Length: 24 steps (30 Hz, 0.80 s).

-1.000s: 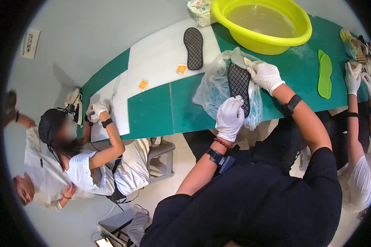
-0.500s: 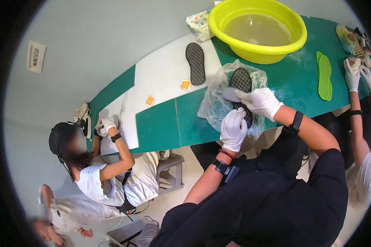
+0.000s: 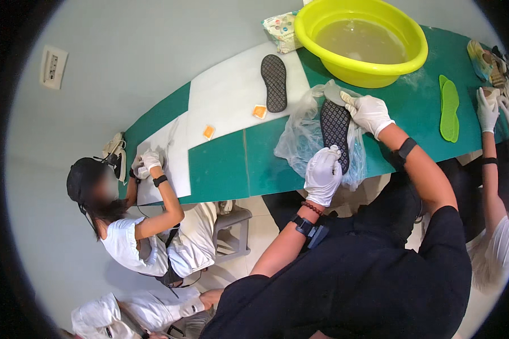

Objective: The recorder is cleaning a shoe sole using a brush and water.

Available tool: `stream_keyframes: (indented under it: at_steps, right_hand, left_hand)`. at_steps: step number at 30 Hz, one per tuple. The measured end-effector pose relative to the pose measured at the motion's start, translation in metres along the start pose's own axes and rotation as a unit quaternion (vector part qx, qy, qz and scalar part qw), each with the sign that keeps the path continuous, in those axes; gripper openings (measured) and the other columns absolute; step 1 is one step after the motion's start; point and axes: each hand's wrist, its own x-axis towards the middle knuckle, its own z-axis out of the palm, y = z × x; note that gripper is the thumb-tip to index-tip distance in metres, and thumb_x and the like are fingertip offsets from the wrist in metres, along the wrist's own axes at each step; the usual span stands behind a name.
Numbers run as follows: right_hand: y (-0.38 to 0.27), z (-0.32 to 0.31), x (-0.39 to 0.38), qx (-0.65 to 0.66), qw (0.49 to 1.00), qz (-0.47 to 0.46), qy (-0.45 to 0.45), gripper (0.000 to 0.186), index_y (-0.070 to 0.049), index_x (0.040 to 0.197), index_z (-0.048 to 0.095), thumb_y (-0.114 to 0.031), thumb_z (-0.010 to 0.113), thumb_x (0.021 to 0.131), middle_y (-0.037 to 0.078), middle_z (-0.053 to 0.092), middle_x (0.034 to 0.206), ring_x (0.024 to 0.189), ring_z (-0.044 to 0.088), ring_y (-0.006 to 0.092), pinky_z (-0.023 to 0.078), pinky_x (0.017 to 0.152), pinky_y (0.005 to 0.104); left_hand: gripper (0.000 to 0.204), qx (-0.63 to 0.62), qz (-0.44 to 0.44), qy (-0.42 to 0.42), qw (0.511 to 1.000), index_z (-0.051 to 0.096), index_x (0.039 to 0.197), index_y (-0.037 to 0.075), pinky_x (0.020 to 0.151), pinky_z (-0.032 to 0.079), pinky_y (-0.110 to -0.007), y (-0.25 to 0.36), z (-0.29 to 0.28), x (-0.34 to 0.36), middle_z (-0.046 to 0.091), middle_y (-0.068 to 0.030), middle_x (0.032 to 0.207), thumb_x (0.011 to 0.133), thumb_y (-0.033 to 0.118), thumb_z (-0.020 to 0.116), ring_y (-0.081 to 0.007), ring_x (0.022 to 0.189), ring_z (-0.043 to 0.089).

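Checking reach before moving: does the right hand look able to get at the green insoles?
Probably yes: nothing visible stands between the right hand and the green insoles to its right, though it appears to be holding a grey flat piece.

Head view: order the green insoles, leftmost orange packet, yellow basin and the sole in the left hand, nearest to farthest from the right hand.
From the right hand:
1. Black patterned sole: just left, held by the left hand.
2. Yellow basin: beyond, toward the wall.
3. Green insoles: to the right.
4. Leftmost orange packet: far left, on the white sheet.
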Motion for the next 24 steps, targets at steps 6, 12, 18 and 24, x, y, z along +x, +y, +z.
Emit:
stream_keyframes:
  at_steps: [6,12,18,24]
  right_hand:
    - [-0.020,0.006,-0.028,0.061,0.992,-0.045,-0.096,0.034,-0.028,0.116,0.073,-0.048,0.051,0.100,0.018,0.072,0.092,0.086,0.069,0.0412,0.056,0.080,0.0455]
    - [-0.007,0.006,-0.001,-0.002,1.000,0.000,-0.027,0.037,-0.022,0.111,0.074,-0.046,0.048,0.102,0.018,0.072,0.092,0.085,0.069,0.0412,0.055,0.075,0.0490]
    - [-0.022,-0.003,-0.023,0.031,0.998,0.012,-0.049,0.032,-0.025,0.111,0.075,-0.045,0.052,0.100,0.020,0.072,0.093,0.086,0.069,0.0405,0.055,0.079,0.0477]
    - [-0.022,0.012,-0.015,0.026,0.997,0.045,-0.055,0.039,-0.013,0.105,0.075,-0.045,0.054,0.099,0.022,0.070,0.089,0.083,0.069,0.0421,0.055,0.075,0.0496]
  left_hand:
    - [0.019,0.021,-0.005,-0.005,1.000,0.071,0.093,0.003,0.093,0.053,-0.043,0.000,-0.002,0.000,0.073,-0.0155,0.101,0.076,-0.002,0.063,-0.0348,0.101,0.068]
    - [0.022,0.008,0.005,-0.003,1.000,0.071,0.096,0.003,0.095,0.052,-0.043,0.001,0.000,-0.002,0.073,-0.0148,0.103,0.076,-0.001,0.063,-0.0339,0.103,0.067]
    - [0.022,0.016,-0.005,-0.007,1.000,0.071,0.097,0.003,0.095,0.052,-0.043,-0.005,-0.003,-0.004,0.073,-0.0143,0.103,0.076,0.001,0.064,-0.0338,0.104,0.067]
    - [0.024,0.014,-0.002,-0.013,1.000,0.071,0.098,0.003,0.095,0.052,-0.043,-0.004,0.000,-0.005,0.073,-0.0150,0.104,0.076,0.000,0.063,-0.0342,0.104,0.067]
